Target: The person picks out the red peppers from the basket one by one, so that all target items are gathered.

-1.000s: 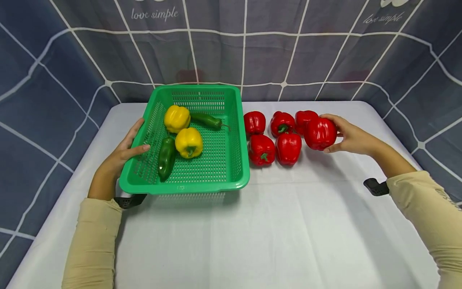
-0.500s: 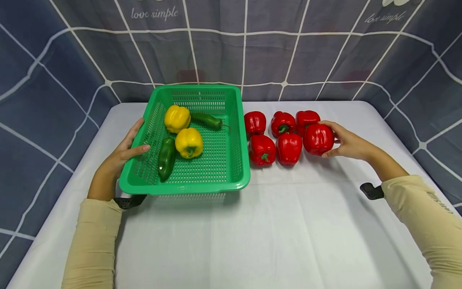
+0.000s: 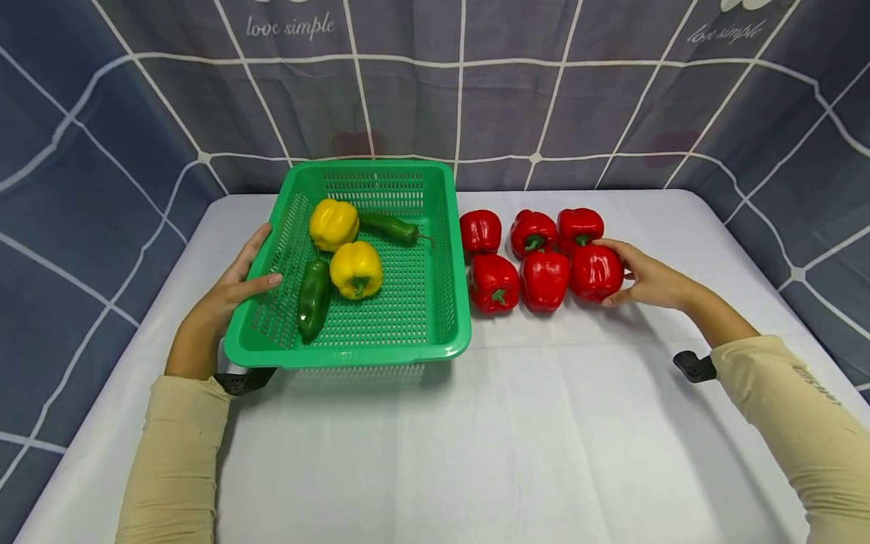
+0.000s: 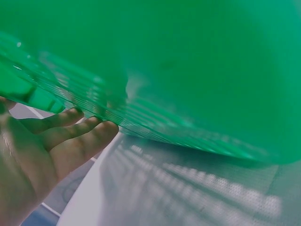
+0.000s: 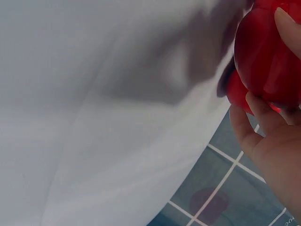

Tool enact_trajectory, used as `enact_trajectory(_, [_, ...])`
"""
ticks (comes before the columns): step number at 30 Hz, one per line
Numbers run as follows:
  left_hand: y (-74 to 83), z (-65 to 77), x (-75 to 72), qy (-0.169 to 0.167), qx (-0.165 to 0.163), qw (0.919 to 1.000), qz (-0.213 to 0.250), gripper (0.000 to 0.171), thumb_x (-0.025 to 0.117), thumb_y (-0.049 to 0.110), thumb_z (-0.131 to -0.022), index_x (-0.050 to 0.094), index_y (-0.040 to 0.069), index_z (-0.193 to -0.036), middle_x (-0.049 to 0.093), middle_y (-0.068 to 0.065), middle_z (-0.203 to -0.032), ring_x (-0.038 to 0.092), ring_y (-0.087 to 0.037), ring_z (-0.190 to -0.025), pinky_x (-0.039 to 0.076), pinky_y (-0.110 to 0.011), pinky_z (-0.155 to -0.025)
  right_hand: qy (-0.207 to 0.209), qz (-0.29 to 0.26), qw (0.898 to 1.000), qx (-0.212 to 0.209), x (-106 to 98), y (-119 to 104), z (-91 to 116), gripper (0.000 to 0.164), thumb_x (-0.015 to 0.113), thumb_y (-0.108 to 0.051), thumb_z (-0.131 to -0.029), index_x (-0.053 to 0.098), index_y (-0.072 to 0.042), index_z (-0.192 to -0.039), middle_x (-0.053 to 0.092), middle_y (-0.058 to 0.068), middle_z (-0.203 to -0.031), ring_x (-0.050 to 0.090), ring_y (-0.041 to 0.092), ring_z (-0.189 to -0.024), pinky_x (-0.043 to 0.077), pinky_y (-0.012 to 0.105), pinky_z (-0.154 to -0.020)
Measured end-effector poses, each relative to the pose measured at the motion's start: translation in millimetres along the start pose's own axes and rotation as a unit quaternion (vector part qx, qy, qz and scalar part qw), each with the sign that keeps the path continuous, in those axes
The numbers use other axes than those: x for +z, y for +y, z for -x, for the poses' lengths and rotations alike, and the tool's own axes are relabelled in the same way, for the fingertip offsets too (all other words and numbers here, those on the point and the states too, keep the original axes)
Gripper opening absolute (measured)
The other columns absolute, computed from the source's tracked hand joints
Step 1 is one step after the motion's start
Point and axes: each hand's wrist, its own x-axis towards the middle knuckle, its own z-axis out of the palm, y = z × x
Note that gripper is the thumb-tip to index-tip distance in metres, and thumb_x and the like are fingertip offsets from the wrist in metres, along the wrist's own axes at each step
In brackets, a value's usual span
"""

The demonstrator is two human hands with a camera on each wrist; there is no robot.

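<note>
My left hand (image 3: 234, 283) grips the left side of a green plastic basket (image 3: 347, 353), thumb over the rim. In the left wrist view its fingers (image 4: 84, 141) lie against the basket's outer wall (image 4: 188, 61). Two yellow bell peppers (image 3: 356, 270) and two long green peppers (image 3: 314, 300) lie inside. On the right, my right hand (image 3: 649, 276) holds a red bell pepper (image 3: 596, 273) between thumb and fingers, beside the other red peppers. The right wrist view shows that pepper (image 5: 268, 52) partly cut off by the frame edge.
Several red bell peppers (image 3: 544, 280) stand in two rows right of the basket, the leftmost close to its wall. A white cloth (image 3: 435, 446) covers the table. Dark checked fabric (image 3: 510, 106) rises behind and at both sides.
My right hand has moved slightly left and toward me, lowering the red bell pepper to the near row's right end. The left hand and basket stay almost still.
</note>
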Motion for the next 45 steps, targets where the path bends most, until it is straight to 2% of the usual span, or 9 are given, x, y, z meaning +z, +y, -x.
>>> enact_trajectory(11, [-0.7,1.3,0.6,0.002,-0.01,0.9999,0.007,0.078,0.045,0.003,-0.091,-0.002,0.031,-0.147,0.001,-0.021,-0.149,0.055,-0.009,-0.104,0.053,-0.024,-0.077,-0.011,-0.004,1.0,-0.001,9.6,8.4,-0.3,0.095,0.078,-0.004,-0.067,0.021,-0.013,-0.143,0.03,0.019,-0.137,0.028,0.037,-0.125,0.035,0.062,-0.093])
enact_trajectory(18, [0.0,1.8,-0.7,0.001,-0.003,1.0,0.009,0.078,0.044,0.003,-0.091,-0.004,0.029,-0.147,0.002,-0.021,-0.148,0.054,-0.009,-0.105,0.053,-0.024,-0.077,-0.012,0.032,0.999,-0.004,10.5,4.5,-3.6,0.097,0.078,-0.006,-0.067,0.019,-0.014,-0.144,0.022,0.02,-0.142,0.022,0.04,-0.128,0.034,0.066,-0.09])
enact_trajectory(27, [0.1,3.6,-2.2,0.014,-0.006,0.9999,-0.002,0.078,0.044,0.004,-0.091,-0.003,0.031,-0.147,-0.002,-0.019,-0.15,0.053,-0.008,-0.106,0.053,-0.023,-0.077,-0.032,0.058,0.998,0.001,11.0,-0.1,-10.4,0.107,0.077,-0.011,-0.07,0.003,-0.012,-0.148,0.015,0.027,-0.143,0.019,0.045,-0.127,0.034,0.065,-0.091])
enact_trajectory(36, [0.3,2.8,0.1,0.024,-0.029,0.9993,-0.004,0.078,0.045,0.006,-0.092,-0.003,0.033,-0.146,-0.002,-0.019,-0.15,0.055,-0.009,-0.103,0.053,-0.025,-0.077,-0.038,0.067,0.997,-0.005,8.6,2.2,-15.4,0.107,0.075,-0.011,-0.072,-0.001,-0.011,-0.147,0.013,0.027,-0.143,0.019,0.045,-0.127,0.035,0.064,-0.091])
enact_trajectory(39, [1.5,2.0,-1.1,0.032,-0.042,0.9982,-0.027,0.077,0.047,0.008,-0.092,-0.002,0.033,-0.147,0.001,-0.021,-0.149,0.057,-0.009,-0.099,0.054,-0.025,-0.074,-0.045,0.068,0.997,-0.008,7.6,2.4,-17.7,0.107,0.075,-0.012,-0.072,-0.001,-0.01,-0.147,0.012,0.028,-0.143,0.019,0.045,-0.127,0.035,0.063,-0.091])
enact_trajectory(41, [3.1,1.1,-3.0,0.04,-0.056,0.9952,-0.07,0.075,0.047,0.011,-0.093,-0.001,0.033,-0.147,0.0,-0.018,-0.151,0.054,-0.006,-0.1,0.053,-0.023,-0.074,-0.048,0.069,0.996,-0.007,7.1,2.3,-18.3,0.107,0.075,-0.013,-0.072,-0.002,-0.009,-0.147,0.012,0.028,-0.143,0.019,0.045,-0.127,0.035,0.063,-0.091])
enact_trajectory(43, [6.1,-0.1,-4.4,0.052,-0.076,0.9868,-0.133,0.073,0.048,0.016,-0.094,0.001,0.034,-0.146,0.002,-0.016,-0.152,0.049,-0.01,-0.108,0.051,-0.019,-0.075,-0.051,0.067,0.996,-0.004,7.7,2.6,-18.4,0.108,0.075,-0.013,-0.072,-0.002,-0.009,-0.147,0.012,0.028,-0.142,0.019,0.044,-0.127,0.034,0.064,-0.092])
enact_trajectory(45, [9.5,-1.7,-6.3,0.058,-0.096,0.9718,-0.207,0.072,0.049,0.024,-0.094,0.002,0.036,-0.146,0.004,-0.014,-0.153,0.042,-0.019,-0.118,0.049,-0.027,-0.084,-0.051,0.064,0.997,-0.001,8.1,2.7,-16.7,0.107,0.075,-0.013,-0.072,-0.002,-0.009,-0.147,0.013,0.027,-0.142,0.021,0.044,-0.125,0.034,0.064,-0.092])
